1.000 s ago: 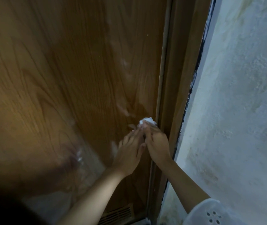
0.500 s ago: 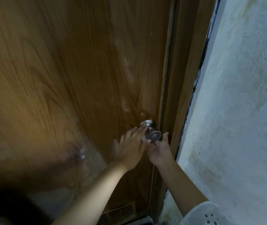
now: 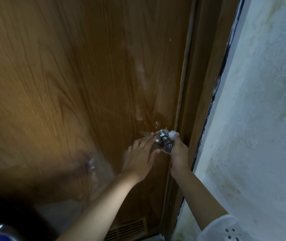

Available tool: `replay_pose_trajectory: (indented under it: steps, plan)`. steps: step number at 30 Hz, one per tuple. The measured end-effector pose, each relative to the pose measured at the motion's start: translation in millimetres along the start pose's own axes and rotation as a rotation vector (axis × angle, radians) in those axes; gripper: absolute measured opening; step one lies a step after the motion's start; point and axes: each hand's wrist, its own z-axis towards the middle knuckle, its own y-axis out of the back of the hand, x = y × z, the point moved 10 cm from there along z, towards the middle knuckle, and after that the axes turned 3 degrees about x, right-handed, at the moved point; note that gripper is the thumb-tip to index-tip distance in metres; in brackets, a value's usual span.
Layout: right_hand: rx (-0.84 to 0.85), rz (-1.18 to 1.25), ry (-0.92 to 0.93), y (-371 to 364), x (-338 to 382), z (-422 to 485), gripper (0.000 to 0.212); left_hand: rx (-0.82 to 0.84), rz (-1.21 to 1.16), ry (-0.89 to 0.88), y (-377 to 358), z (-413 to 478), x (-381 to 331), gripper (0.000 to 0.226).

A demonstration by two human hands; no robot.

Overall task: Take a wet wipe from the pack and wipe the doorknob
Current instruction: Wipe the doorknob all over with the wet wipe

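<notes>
Doorknob work, seen from my remote feed off the head camera. Largest thing first: the wooden door [image 3: 69,84] fills most of the frame, brown with dark grain and pale smeary streaks above the lock side. At its right runs the door frame [image 3: 196,101], then a rough whitish wall [image 3: 260,119] with yellowish staining low down. A slatted vent [image 3: 126,229] sits at the foot of the door.

Both bare forearms reach up from the bottom edge; a white eyelet sleeve [image 3: 225,228] shows on the right one.

My left hand [image 3: 142,157] lies flat against the door just left of the knob, fingers spread and extended, gripping nothing (fingertips reach the round plate at the knob's base).

My right hand [image 3: 177,150] curls closed around the right side of the doorknob [image 3: 166,146], pressing a bunched white wet wipe [image 3: 171,134] against the knob's neck, near the door's edge. A small white scrap also shows left of the neck; I cannot tell if it is the same wipe.

The knob is silvery metal, keyhole face toward the camera.
</notes>
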Motion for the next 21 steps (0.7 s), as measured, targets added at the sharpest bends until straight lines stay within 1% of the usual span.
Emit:
replay_pose_trajectory:
  steps: [1, 4, 5, 6, 7, 8, 10, 11, 12, 16, 18, 19, 20, 21]
  plan:
    - [0.001, -0.216, 0.152, -3, 13, -2, 0.028, -0.001, 0.002, 0.009, 0, -1, 2, 0.052]
    - [-0.036, -0.87, 0.547, -17, 36, -7, 0.033, 0.002, 0.016, 0.034, -4, -2, 7, 0.052]
    - [-0.049, -1.027, 0.688, -24, 40, -12, 0.032, 0.003, 0.022, 0.041, -5, -3, 8, 0.052]
    - [-0.035, -1.133, 0.825, -34, 43, -19, 0.029, -0.001, 0.029, 0.049, -5, -4, 9, 0.053]
    - [-0.006, -1.186, 0.93, -43, 44, -26, 0.026, -0.008, 0.033, 0.058, -5, -4, 10, 0.054]
    - [0.009, -1.249, 1.021, -51, 44, -31, 0.025, -0.016, 0.03, 0.066, -5, -5, 11, 0.054]
    - [0.011, -1.55, 1.159, -67, 35, -36, 0.029, -0.028, 0.011, 0.079, -4, -7, 13, 0.055]
    - [0.025, -1.696, 1.198, -72, 28, -36, 0.033, -0.026, 0.003, 0.087, -5, -8, 14, 0.054]
    - [0.045, -1.781, 1.219, -75, 23, -36, 0.036, -0.02, 0.001, 0.097, -6, -10, 15, 0.054]
    - [0.067, -1.842, 1.276, -70, 13, -34, 0.041, 0.007, 0.017, 0.117, -11, -13, 22, 0.052]
    - [0.028, -1.833, 1.32, -67, 16, -36, 0.042, 0.001, 0.004, 0.114, -10, -12, 20, 0.051]
    - [0.003, -1.772, 1.275, -64, 23, -34, 0.04, -0.003, -0.004, 0.107, -9, -11, 17, 0.051]
    - [-0.016, -1.655, 1.17, -58, 33, -30, 0.036, -0.006, -0.008, 0.095, -8, -10, 14, 0.053]
    - [-0.039, -1.511, 1.027, -48, 43, -24, 0.033, -0.011, -0.01, 0.082, -7, -9, 10, 0.055]
